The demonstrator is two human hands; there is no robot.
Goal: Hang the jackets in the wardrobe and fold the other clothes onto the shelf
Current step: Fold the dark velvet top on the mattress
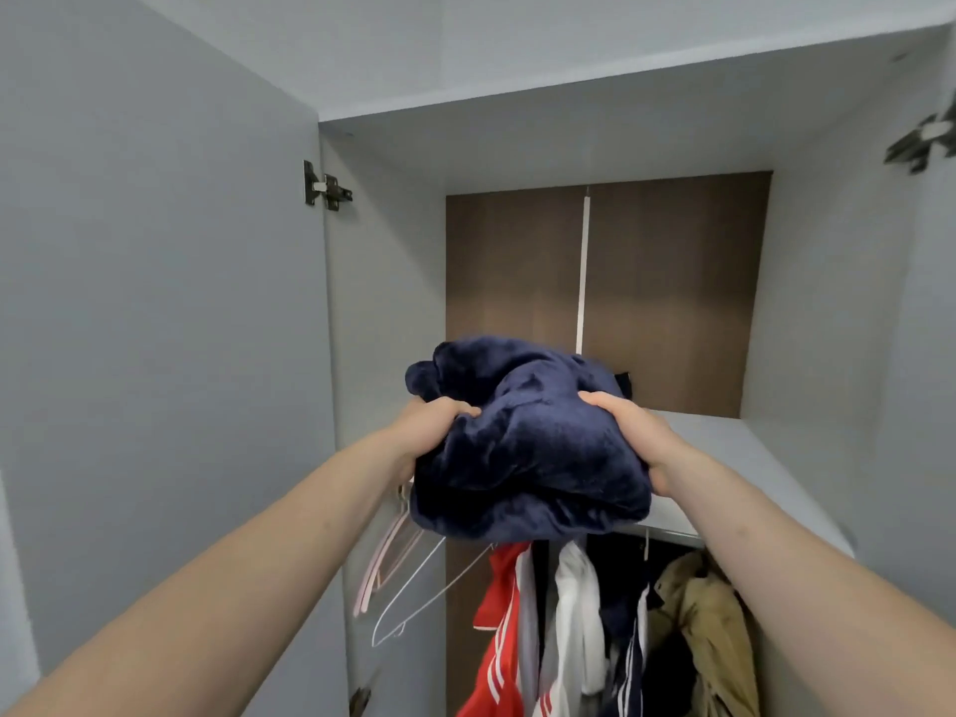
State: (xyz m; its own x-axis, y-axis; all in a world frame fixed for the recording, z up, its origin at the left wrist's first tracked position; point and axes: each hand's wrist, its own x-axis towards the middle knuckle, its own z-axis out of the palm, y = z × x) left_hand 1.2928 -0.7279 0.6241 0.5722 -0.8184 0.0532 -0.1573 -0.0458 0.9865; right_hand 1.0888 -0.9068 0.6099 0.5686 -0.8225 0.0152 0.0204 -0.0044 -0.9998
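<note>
Both hands, left hand and right hand, clutched the navy fleece bundle at the shelf edge; soft, bulky, probably light, best held from both sides.

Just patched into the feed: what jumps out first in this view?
Center frame, both hands, left hand and right hand, grip a bundled navy fleece garment raised at the front edge of the grey shelf. Below it hang a red striped jacket, a white garment and a tan jacket, with empty hangers at left.
</note>
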